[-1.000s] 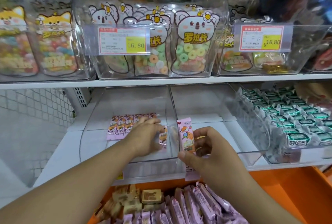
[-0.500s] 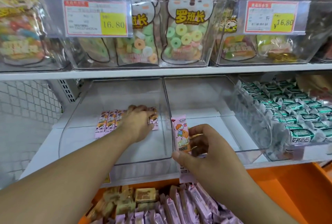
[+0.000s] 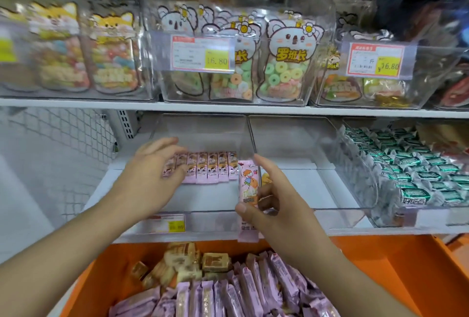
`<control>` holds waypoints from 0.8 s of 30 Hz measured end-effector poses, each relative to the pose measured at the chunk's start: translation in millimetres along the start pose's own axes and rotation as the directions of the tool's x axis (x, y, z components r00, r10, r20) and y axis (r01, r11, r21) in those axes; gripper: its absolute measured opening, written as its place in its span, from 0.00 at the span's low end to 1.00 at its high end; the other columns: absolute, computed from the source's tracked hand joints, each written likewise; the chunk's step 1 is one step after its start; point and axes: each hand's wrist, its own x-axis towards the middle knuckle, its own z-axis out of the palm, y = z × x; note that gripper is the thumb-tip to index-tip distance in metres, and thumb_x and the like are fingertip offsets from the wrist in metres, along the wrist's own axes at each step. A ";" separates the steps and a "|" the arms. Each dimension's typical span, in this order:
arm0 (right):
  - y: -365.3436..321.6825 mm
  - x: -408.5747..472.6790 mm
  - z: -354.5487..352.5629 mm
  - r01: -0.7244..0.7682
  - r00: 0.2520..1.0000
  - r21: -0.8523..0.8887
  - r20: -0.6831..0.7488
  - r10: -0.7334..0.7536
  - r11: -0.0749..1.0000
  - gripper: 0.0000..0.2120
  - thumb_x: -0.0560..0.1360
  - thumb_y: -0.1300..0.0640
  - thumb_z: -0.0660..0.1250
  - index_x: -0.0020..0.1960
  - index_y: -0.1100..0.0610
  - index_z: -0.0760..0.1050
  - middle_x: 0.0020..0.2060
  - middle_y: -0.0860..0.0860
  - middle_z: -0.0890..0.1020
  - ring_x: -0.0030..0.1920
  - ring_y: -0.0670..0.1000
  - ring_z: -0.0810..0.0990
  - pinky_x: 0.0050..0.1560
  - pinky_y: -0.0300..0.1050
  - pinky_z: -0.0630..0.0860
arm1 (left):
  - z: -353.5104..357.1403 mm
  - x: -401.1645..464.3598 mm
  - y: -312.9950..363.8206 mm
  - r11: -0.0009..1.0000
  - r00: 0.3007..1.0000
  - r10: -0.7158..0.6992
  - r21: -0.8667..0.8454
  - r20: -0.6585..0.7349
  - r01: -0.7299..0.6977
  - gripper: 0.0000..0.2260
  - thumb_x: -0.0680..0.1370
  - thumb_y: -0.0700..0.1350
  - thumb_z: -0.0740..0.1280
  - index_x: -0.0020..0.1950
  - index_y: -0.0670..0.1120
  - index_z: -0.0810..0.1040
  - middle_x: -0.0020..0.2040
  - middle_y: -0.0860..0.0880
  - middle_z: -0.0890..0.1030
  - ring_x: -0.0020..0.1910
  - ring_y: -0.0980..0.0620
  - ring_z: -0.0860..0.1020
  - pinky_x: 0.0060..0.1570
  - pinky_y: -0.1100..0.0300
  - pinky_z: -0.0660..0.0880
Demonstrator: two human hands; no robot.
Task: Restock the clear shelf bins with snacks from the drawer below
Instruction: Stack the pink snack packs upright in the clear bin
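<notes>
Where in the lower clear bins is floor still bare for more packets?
Left bin: bare floor in front of and behind the packet row. Middle bin: nearly all bare. Right bin: packed with green-wrapped snacks.

Right hand (image 3: 272,205) gripping pink snack bar (image 3: 249,184); left hand (image 3: 154,174) over bin's (image 3: 203,211) bar row (image 3: 208,167).

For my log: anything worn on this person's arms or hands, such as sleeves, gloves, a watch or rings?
Nothing visible. Both forearms are bare up to the frame edge, with no sleeve cuffs. The left hand and right hand have no gloves, watch, bracelet or rings.
</notes>
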 end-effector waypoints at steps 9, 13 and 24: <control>-31.5 84.5 78.1 0.027 0.999 -0.095 0.042 -0.023 0.995 0.25 0.78 0.57 0.75 0.68 0.47 0.65 0.36 0.44 0.74 0.28 0.38 0.75 0.29 0.33 0.70 | -12.1 -43.5 -70.4 0.991 0.991 -0.130 -0.039 0.018 0.131 0.24 0.86 0.47 0.59 0.83 0.50 0.61 0.83 0.52 0.62 0.81 0.53 0.59 0.76 0.65 0.52; -17.5 136.3 125.0 -0.028 0.991 -0.249 0.117 0.058 0.968 0.29 0.74 0.52 0.79 0.65 0.47 0.63 0.38 0.48 0.76 0.36 0.48 0.78 0.40 0.54 0.81 | -11.1 -44.8 -69.5 0.988 0.991 -0.130 -0.078 -0.004 0.130 0.24 0.86 0.47 0.58 0.83 0.51 0.61 0.82 0.55 0.62 0.80 0.57 0.60 0.69 0.75 0.47; 7.0 162.0 165.7 0.063 0.861 -0.468 0.473 0.190 0.881 0.35 0.71 0.46 0.81 0.71 0.42 0.65 0.44 0.49 0.82 0.40 0.47 0.81 0.39 0.46 0.79 | -8.9 -47.1 -75.2 0.982 0.994 -0.109 -0.160 -0.021 0.105 0.24 0.86 0.50 0.55 0.83 0.53 0.60 0.82 0.59 0.60 0.77 0.57 0.64 0.71 0.68 0.58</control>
